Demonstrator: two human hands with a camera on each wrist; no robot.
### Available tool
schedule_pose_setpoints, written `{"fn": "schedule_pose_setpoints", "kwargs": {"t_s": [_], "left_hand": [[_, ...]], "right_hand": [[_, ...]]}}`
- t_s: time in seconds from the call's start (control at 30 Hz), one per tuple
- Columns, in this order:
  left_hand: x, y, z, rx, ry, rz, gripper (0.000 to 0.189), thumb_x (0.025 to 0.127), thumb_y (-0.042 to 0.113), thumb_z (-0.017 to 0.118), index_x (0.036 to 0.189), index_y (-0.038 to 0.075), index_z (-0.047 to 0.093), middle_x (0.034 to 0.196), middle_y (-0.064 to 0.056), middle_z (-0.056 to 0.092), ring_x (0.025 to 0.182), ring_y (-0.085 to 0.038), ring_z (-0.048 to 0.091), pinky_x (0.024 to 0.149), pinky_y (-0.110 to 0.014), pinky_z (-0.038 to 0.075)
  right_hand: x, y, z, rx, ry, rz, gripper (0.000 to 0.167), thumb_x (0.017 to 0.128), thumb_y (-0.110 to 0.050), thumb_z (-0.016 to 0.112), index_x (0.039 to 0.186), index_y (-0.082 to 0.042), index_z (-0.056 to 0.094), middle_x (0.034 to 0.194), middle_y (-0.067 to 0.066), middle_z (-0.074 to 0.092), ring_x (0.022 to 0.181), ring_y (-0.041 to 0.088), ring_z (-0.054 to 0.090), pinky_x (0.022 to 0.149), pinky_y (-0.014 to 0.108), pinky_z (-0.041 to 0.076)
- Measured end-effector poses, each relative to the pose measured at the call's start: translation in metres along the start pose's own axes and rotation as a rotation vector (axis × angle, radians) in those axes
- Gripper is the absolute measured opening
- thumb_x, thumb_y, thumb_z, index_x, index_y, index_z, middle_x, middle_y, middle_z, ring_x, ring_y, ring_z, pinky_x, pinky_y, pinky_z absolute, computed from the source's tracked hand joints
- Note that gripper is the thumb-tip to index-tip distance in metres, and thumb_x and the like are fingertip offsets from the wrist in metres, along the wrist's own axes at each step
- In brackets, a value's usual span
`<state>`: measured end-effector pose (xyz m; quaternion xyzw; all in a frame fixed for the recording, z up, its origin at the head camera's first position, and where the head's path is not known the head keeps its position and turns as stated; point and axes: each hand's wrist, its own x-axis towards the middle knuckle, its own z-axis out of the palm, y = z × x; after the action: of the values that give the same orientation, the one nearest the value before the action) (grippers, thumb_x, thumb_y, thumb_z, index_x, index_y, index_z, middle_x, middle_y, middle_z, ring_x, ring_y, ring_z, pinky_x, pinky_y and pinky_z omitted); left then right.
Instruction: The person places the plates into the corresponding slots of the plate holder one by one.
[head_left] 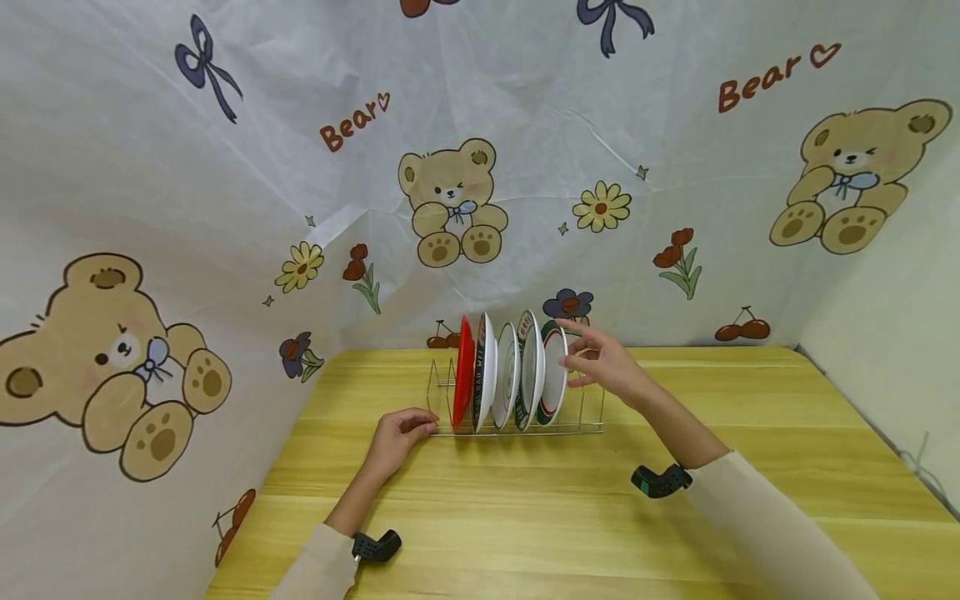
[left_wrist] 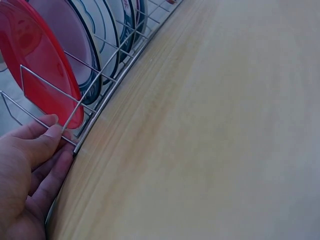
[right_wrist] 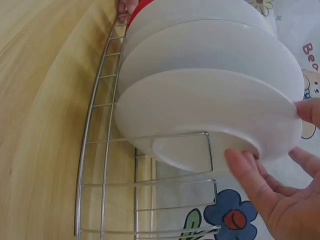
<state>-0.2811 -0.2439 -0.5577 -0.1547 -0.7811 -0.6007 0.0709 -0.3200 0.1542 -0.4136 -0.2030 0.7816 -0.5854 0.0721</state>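
Observation:
A wire dish rack (head_left: 592,431) holds several plates standing on edge. The left hand (head_left: 396,437) pinches the wire at the rack's left end, close to a red plate (left_wrist: 42,65). At the other end, the right hand (head_left: 609,367) holds the outermost white plate (right_wrist: 210,105) by its edge, with fingers at the rim and against its underside. In the head view this plate (head_left: 556,375) shows a green and red rim and sits within the rack. White plates (head_left: 507,375) with patterned rims stand between it and the red one.
The rack stands on a wood-grain table (head_left: 480,517), near its back edge. Behind it hangs a white cloth (head_left: 525,108) printed with bears, flowers and bows. To the right of the plates, bare wire dividers (right_wrist: 215,195) of the rack stick up.

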Motion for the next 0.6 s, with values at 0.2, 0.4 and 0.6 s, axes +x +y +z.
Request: {"fn": "schedule_pose_setpoints", "kwargs": {"t_s": [0.2, 0.4, 0.6], "left_hand": [[0.000, -0.001, 0.002, -0.026, 0.003, -0.008, 0.016, 0.091, 0.005, 0.076, 0.104, -0.003, 0.076, 0.100, -0.016, 0.075, 0.088, -0.021, 0.073, 0.077, -0.026, 0.060], [0.001, 0.008, 0.002, -0.145, 0.034, -0.013, 0.030, 0.094, 0.006, 0.072, 0.117, -0.012, 0.068, 0.108, -0.026, 0.072, 0.095, -0.029, 0.074, 0.078, -0.034, 0.062], [0.001, 0.017, 0.001, -0.271, 0.050, -0.043, 0.035, 0.094, 0.007, 0.072, 0.121, -0.015, 0.065, 0.115, -0.032, 0.068, 0.099, -0.034, 0.073, 0.084, -0.042, 0.060]], "right_hand": [[-0.015, 0.006, -0.004, -0.109, 0.056, -0.049, 0.059, 0.103, -0.025, 0.063, 0.156, -0.012, 0.040, 0.123, 0.025, 0.059, 0.104, 0.042, 0.063, 0.078, 0.043, 0.062], [-0.033, 0.021, -0.009, -0.250, 0.227, -0.108, 0.053, 0.102, -0.021, 0.065, 0.150, -0.006, 0.048, 0.125, 0.023, 0.063, 0.114, 0.038, 0.062, 0.083, 0.039, 0.060], [-0.046, 0.042, -0.007, -0.302, 0.280, -0.136, 0.054, 0.094, -0.002, 0.071, 0.145, -0.001, 0.053, 0.138, 0.024, 0.057, 0.125, 0.042, 0.056, 0.094, 0.047, 0.056]]}}
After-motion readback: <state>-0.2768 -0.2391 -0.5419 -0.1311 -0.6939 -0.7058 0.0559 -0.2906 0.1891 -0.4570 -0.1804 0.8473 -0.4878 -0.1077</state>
